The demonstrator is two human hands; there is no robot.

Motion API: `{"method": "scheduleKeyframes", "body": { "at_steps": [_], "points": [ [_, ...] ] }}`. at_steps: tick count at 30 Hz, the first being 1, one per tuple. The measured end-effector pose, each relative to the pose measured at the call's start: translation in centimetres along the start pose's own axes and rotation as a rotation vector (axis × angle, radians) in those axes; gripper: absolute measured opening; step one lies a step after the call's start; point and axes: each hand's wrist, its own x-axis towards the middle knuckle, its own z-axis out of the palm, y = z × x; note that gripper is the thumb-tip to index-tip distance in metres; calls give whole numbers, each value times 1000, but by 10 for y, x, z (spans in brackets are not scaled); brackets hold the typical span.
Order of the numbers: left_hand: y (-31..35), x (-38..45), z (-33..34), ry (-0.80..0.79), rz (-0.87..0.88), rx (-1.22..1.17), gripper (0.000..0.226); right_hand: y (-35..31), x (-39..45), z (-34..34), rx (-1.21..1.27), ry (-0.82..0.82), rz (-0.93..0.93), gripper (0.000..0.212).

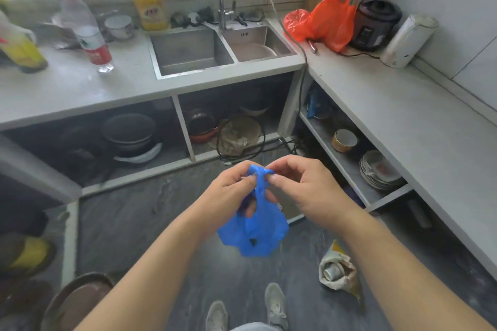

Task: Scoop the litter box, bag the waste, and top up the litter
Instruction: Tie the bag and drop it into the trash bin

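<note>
A small blue plastic bag (255, 231) hangs in front of me over the floor, its handles bunched together at the top. My left hand (231, 191) pinches the bunched top from the left, with some fingers behind the bag's neck. My right hand (301, 183) pinches the same knot of plastic from the right. On the floor to the right stands an opened paper sack (339, 271) with a small cup inside. A brown round basin (78, 301) shows at the bottom left; what it holds I cannot tell.
An L-shaped counter (403, 115) with a double sink (193, 48) runs ahead and along the right. An orange bag (325, 21), a cooker, bottles and a yellow jug stand on it. Pots, bowls and plates fill the shelves below. My feet (247, 309) stand on the grey floor.
</note>
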Motion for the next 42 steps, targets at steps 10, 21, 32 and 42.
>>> {"method": "scheduleKeyframes", "body": {
  "at_steps": [10, 21, 32, 42],
  "points": [
    [24, 39, 31, 376, -27, -349, 22, 21, 37, -42, 475, -338, 105, 17],
    [24, 52, 58, 514, -78, -302, 8, 55, 53, -56, -40, -205, -181, 15],
    [16, 60, 46, 423, -79, -28, 29, 58, 71, -50, -149, -76, -205, 20],
    [33, 49, 23, 426, -26, -210, 28, 51, 64, -54, -438, -268, -524, 27]
  ]
}}
